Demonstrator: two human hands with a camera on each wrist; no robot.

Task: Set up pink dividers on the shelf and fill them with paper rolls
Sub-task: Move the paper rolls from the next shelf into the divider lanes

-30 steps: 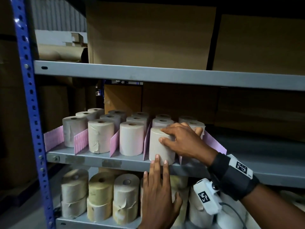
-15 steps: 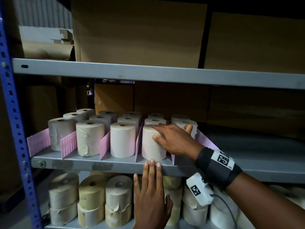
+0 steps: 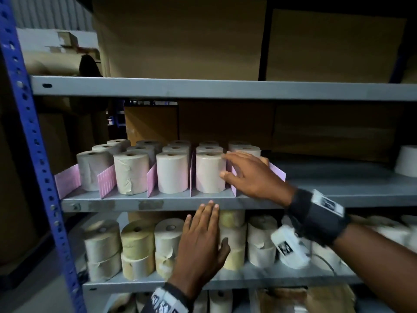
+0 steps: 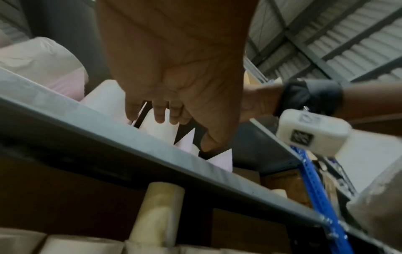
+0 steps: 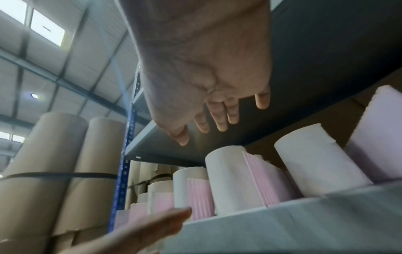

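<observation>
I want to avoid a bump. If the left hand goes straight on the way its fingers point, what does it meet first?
Probably the front edge of the middle shelf. The left hand is flat, fingertips pointing up, just under that edge. Depth is unclear, so it may pass in front.

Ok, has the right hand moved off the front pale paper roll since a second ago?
Yes. The right hand has slid rightward off the pale paper roll; its spread fingers now only reach that roll's right edge.

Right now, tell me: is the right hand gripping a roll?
No. The right hand is open, fingers spread beside the front roll, holding nothing.
</observation>
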